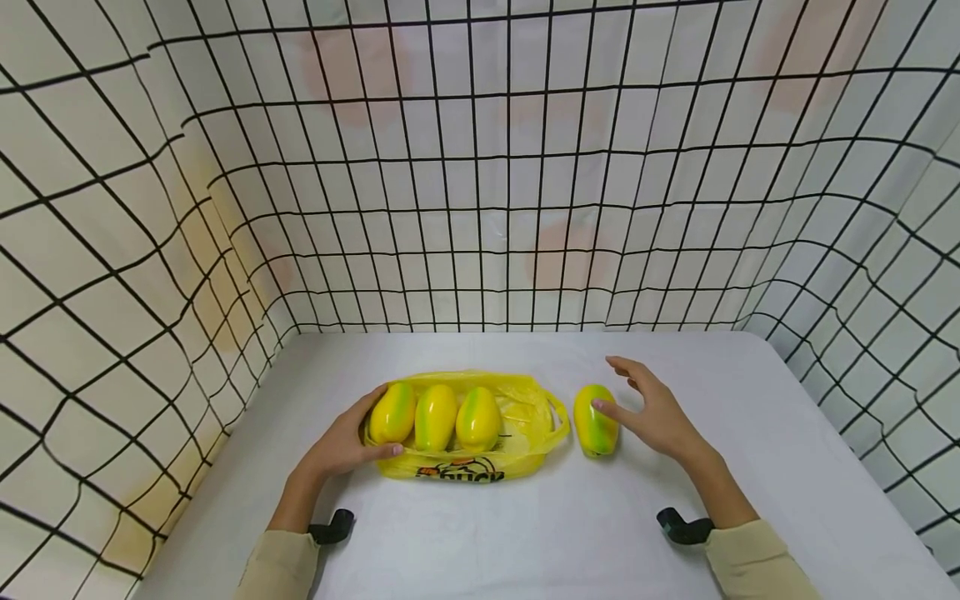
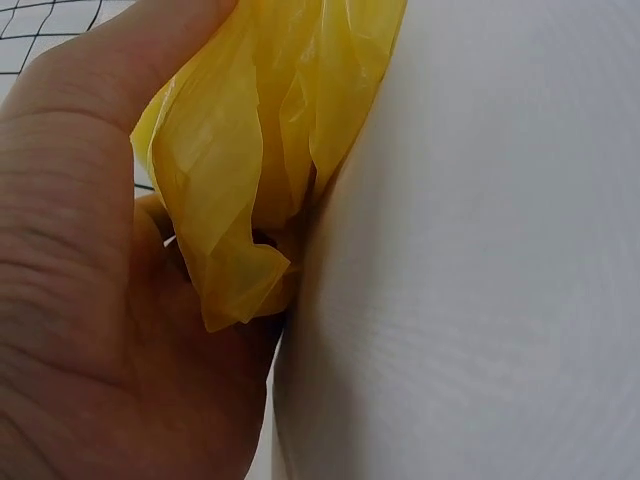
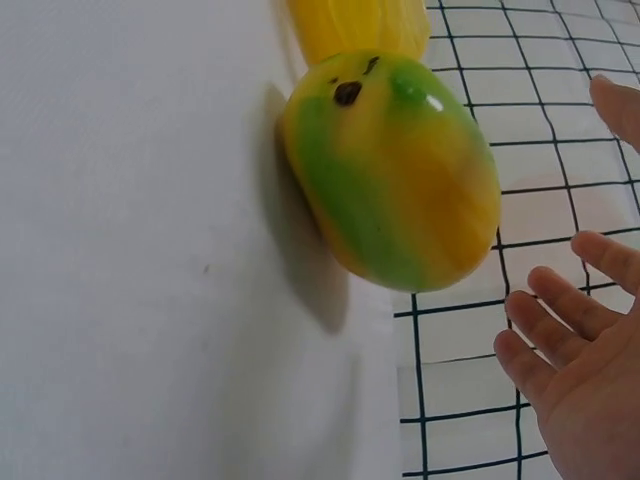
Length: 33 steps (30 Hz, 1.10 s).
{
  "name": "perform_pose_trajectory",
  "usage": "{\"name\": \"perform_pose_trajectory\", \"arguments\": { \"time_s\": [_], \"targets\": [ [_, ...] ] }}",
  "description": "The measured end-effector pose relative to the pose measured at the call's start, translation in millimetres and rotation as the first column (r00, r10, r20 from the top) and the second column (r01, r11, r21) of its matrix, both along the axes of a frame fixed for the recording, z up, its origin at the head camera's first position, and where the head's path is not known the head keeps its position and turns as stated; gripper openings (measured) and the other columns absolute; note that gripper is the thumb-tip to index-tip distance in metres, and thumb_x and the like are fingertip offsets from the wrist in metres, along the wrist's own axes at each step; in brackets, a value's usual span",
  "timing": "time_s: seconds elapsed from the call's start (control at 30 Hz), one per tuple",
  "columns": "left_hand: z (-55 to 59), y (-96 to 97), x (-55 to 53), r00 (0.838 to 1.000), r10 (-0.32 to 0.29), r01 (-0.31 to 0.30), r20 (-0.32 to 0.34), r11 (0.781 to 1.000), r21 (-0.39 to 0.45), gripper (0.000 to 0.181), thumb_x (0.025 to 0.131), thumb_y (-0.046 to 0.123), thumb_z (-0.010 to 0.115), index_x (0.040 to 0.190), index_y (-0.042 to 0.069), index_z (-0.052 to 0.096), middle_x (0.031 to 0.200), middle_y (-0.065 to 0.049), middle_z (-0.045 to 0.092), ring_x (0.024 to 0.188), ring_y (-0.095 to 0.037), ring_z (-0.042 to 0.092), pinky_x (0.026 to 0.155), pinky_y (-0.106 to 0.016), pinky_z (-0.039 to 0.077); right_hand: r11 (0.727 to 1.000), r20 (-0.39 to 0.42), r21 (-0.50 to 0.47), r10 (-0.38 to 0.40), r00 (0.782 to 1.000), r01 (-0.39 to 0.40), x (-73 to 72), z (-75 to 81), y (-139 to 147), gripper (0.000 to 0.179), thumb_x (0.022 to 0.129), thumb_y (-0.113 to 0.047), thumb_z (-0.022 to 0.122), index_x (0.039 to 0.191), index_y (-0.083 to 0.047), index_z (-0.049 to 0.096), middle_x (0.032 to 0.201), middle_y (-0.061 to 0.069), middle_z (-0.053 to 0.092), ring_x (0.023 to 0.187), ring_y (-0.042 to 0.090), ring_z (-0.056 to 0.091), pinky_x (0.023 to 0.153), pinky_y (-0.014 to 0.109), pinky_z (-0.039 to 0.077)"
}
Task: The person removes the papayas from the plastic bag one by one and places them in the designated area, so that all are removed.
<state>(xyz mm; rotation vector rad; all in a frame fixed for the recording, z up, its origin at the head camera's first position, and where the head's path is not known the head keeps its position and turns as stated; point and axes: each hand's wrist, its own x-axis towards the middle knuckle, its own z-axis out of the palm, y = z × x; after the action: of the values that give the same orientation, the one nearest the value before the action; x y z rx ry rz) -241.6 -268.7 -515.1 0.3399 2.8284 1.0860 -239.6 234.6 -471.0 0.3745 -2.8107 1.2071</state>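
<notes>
A yellow plastic bag (image 1: 525,417) with black duck print lies on its side in the head view, its mouth spread upward. Inside, three yellow-green mangoes stand in a row: a left one (image 1: 393,414), a middle one (image 1: 436,417) and a right one (image 1: 478,421). My left hand (image 1: 348,437) holds the bag's left end, thumb along the front edge and fingers behind. Crumpled film (image 2: 225,200) lies between thumb and fingers in the left wrist view. Right of the bag rests a loose mango (image 1: 597,435). My right hand (image 1: 660,417) is beside it, fingers spread, thumb overlapping it in this view.
A white cloth (image 1: 487,542) covers the table. Black grid netting (image 1: 487,208) over pale sheeting rises at the back and both sides. Each wrist wears a small black camera, such as the left one (image 1: 333,527). The bag's handle loop (image 1: 561,421) reaches toward the loose mango.
</notes>
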Motion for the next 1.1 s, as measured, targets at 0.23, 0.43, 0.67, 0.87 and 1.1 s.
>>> {"name": "perform_pose_trajectory", "arguments": {
  "time_s": [0.23, 0.43, 0.67, 0.87, 1.1],
  "targets": [
    [0.0, -0.5, -0.4, 1.000, -0.004, 0.004, 0.002, 1.000, 0.016, 0.116, 0.072, 0.062, 0.083, 0.164, 0.026, 0.023, 0.165, -0.006, 0.038, 0.146, -0.034, 0.043, 0.119, -0.069, 0.031, 0.999, 0.002, -0.026, 0.034, 0.999, -0.034, 1.0, 7.7, -13.4, 0.084, 0.094, -0.053, 0.071, 0.160, -0.017, 0.034, 0.162, 0.016, 0.039, 0.147, 0.044, 0.037, 0.119, 0.066, 0.033],
    [1.1, -0.8, -0.3, 1.000, -0.005, 0.005, 0.008, 1.000, 0.026, 0.116, 0.072, 0.061, 0.084, 0.164, 0.027, 0.024, 0.164, -0.006, 0.039, 0.146, -0.034, 0.043, 0.120, -0.068, 0.030, 0.998, 0.006, -0.052, 0.046, 0.999, -0.045, 0.0, 11.5, -27.0, 0.086, 0.090, -0.057, 0.073, 0.159, -0.021, 0.035, 0.162, 0.012, 0.039, 0.147, 0.044, 0.039, 0.118, 0.065, 0.035],
    [0.3, -1.3, -0.6, 1.000, -0.004, 0.004, 0.000, 1.000, 0.004, 0.115, 0.073, 0.062, 0.082, 0.164, 0.024, 0.023, 0.164, -0.009, 0.039, 0.145, -0.035, 0.044, 0.119, -0.069, 0.032, 0.996, 0.005, -0.067, 0.068, 0.998, -0.067, -2.3, 11.2, -45.0, 0.084, 0.090, -0.056, 0.074, 0.158, -0.025, 0.036, 0.161, 0.011, 0.041, 0.142, 0.044, 0.047, 0.113, 0.062, 0.044],
    [2.2, -0.8, 0.6, 1.000, -0.004, 0.004, 0.001, 1.000, 0.016, 0.107, 0.079, 0.059, 0.078, 0.165, 0.023, 0.024, 0.165, -0.011, 0.037, 0.143, -0.036, 0.045, 0.118, -0.068, 0.032, 0.983, -0.001, -0.134, 0.129, 0.992, -0.128, -1.7, 11.3, -62.0, 0.080, 0.091, -0.049, 0.076, 0.157, -0.023, 0.038, 0.160, 0.011, 0.041, 0.141, 0.043, 0.049, 0.114, 0.058, 0.044],
    [2.2, -1.0, 0.9, 1.000, -0.009, 0.009, -0.007, 1.000, 0.025, 0.104, 0.081, 0.058, 0.077, 0.164, 0.023, 0.025, 0.163, -0.011, 0.039, 0.141, -0.035, 0.048, 0.117, -0.067, 0.035, 0.968, 0.011, -0.184, 0.178, 0.984, -0.173, -2.8, 7.5, -78.4, 0.079, 0.091, -0.050, 0.075, 0.156, -0.023, 0.039, 0.159, 0.009, 0.044, 0.138, 0.040, 0.053, 0.113, 0.057, 0.046]
  ]
}}
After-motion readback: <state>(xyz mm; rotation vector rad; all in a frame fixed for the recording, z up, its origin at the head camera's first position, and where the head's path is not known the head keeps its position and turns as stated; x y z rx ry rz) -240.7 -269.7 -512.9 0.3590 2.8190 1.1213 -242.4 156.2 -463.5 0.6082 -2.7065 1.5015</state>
